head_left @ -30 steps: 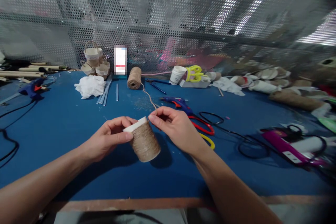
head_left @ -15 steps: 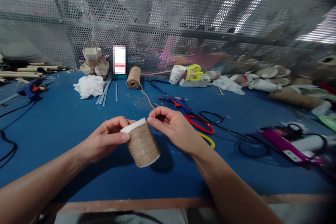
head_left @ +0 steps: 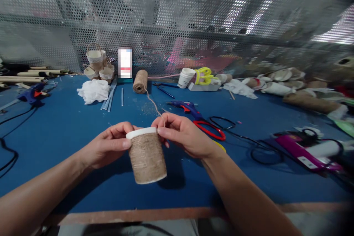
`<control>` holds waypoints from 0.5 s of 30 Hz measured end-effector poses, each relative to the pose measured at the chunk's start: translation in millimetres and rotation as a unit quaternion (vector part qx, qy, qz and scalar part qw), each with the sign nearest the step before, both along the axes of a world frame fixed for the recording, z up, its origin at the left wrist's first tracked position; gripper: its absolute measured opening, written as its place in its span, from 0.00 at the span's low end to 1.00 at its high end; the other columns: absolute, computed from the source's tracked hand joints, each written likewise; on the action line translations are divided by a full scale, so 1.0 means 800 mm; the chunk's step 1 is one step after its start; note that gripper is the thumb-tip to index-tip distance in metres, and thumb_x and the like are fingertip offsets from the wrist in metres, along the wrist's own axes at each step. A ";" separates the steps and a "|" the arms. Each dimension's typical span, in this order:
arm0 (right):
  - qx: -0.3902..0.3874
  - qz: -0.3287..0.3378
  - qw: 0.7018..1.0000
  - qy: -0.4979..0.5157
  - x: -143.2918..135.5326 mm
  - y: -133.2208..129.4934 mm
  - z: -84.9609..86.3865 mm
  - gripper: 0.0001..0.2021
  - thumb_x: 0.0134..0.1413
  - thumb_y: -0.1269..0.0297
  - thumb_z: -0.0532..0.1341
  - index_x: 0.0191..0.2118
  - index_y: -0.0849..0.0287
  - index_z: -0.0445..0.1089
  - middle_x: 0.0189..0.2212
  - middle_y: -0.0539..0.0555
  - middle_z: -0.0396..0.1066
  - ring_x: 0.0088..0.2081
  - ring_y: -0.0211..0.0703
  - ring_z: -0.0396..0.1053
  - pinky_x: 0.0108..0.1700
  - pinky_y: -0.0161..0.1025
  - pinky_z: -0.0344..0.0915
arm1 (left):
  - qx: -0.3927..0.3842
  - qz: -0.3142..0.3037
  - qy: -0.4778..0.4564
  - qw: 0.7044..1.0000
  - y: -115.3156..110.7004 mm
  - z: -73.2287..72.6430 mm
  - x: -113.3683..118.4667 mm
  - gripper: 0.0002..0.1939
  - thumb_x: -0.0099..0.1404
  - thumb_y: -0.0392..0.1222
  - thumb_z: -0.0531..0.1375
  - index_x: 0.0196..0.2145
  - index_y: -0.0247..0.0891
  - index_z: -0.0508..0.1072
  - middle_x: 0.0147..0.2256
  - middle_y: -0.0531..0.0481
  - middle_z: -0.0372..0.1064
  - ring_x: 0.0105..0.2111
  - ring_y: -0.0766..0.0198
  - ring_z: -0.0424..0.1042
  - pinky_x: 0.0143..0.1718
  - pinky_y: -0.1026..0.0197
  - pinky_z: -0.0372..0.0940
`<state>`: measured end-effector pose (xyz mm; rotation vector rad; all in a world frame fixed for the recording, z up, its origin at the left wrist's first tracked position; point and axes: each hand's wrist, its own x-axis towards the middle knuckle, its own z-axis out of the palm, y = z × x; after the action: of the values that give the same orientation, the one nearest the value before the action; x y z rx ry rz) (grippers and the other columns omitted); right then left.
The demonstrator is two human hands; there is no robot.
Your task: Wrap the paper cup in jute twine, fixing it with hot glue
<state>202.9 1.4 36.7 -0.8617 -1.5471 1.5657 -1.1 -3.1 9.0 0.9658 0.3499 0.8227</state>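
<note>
A white paper cup (head_left: 148,159) wrapped in brown jute twine is held above the blue table, leaning slightly. Bare white shows at its rim and along its lower edge. My left hand (head_left: 109,145) is closed on the left side of the rim, thumb in front. At the rim's right side my right hand (head_left: 186,134) pinches the loose twine (head_left: 153,104), its fingertips touching the cup. That strand runs back to a twine spool (head_left: 141,81) lying on its side.
A blue glue gun (head_left: 186,108), red-handled scissors (head_left: 211,131) and black cable lie beyond my right hand. Farther right is a purple device (head_left: 300,151). Glue sticks (head_left: 110,96), white cloth (head_left: 94,91) and small baskets (head_left: 96,62) stand back left. A perforated metal panel (head_left: 155,18) rises behind.
The cup has turned more upright and come slightly lower, its bottom swinging left. My right hand has moved in against the rim with the twine.
</note>
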 end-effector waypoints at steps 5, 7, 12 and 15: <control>0.040 0.008 0.999 -0.012 0.007 0.001 0.000 0.08 0.49 0.64 0.61 0.27 0.59 0.61 0.29 0.48 0.64 0.26 0.31 0.60 0.26 0.31 0.60 | 0.035 0.012 0.033 0.999 0.009 -0.004 -0.004 0.04 0.53 0.39 0.64 0.27 0.36 0.73 0.37 0.49 0.70 0.39 0.62 0.66 0.41 0.61 0.58; 0.063 0.004 0.997 -0.046 0.009 0.001 0.001 0.07 0.50 0.64 0.60 0.27 0.60 0.62 0.28 0.48 0.64 0.26 0.31 0.60 0.27 0.31 0.59 | 0.045 0.016 0.055 0.997 0.013 -0.007 -0.006 0.05 0.53 0.39 0.64 0.29 0.37 0.73 0.39 0.49 0.69 0.41 0.61 0.66 0.43 0.60 0.58; 0.107 -0.022 0.982 -0.153 0.004 -0.004 0.004 0.06 0.51 0.64 0.59 0.29 0.60 0.63 0.27 0.48 0.63 0.26 0.32 0.58 0.30 0.33 0.59 | 0.126 0.040 0.152 0.980 0.016 -0.008 -0.003 0.09 0.50 0.39 0.65 0.30 0.37 0.72 0.40 0.46 0.68 0.44 0.56 0.63 0.47 0.55 0.56; 0.129 -0.030 0.971 -0.197 -0.002 -0.007 0.001 0.06 0.51 0.64 0.58 0.28 0.59 0.63 0.27 0.49 0.63 0.28 0.34 0.60 0.31 0.35 0.60 | 0.211 0.058 0.240 0.946 0.011 -0.008 0.004 0.08 0.51 0.39 0.64 0.29 0.35 0.72 0.37 0.46 0.67 0.42 0.56 0.64 0.46 0.55 0.56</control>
<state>201.6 -4.2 37.3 -1.1023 -1.9320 1.1593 1.9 5.4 2.8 1.5678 0.6720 0.7758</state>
